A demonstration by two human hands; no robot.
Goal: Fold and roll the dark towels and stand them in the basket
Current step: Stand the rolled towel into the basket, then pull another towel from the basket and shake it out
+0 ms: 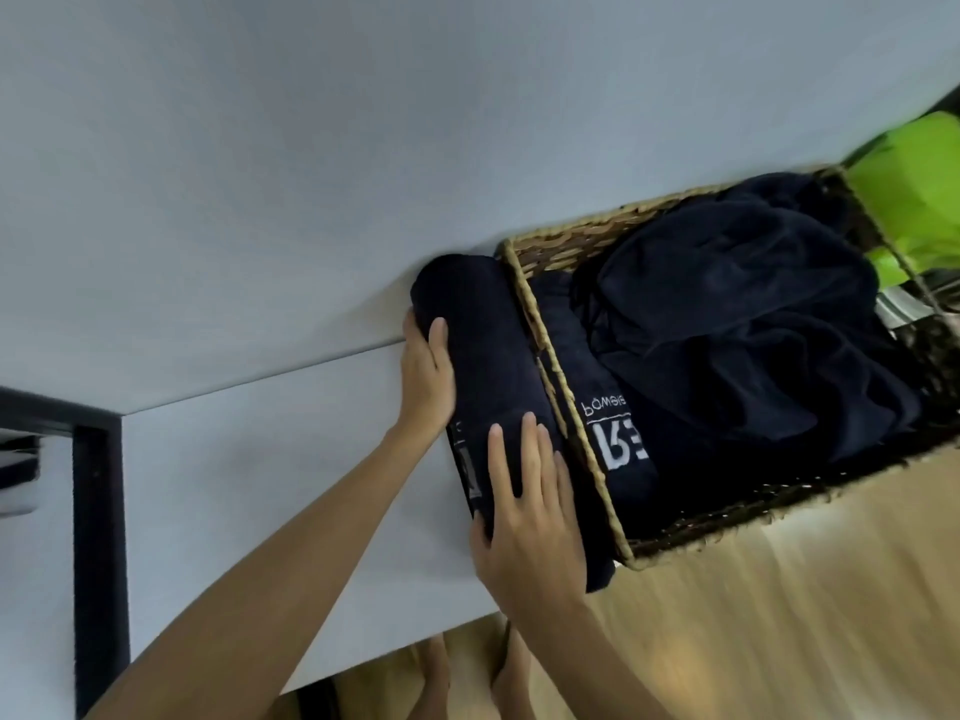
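rolled dark towel [483, 366] lies on the white table [249, 459] against the wicker basket [545, 350]; left hand [426, 376] and right hand [530, 517] curl round it. loose dark towels [737, 324] fill the basket.

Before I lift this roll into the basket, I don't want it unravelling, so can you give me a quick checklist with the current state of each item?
1. Roll tight, no loose flap: ok.
2. Left hand grips the far end: ok.
3. Right hand grips the near end: ok.
4. Roll outside the basket, beside its wall: ok.
5. Free slot in the basket: cannot tell; a printed towel and a loose pile fill most of it.
6. Basket steady: cannot tell.
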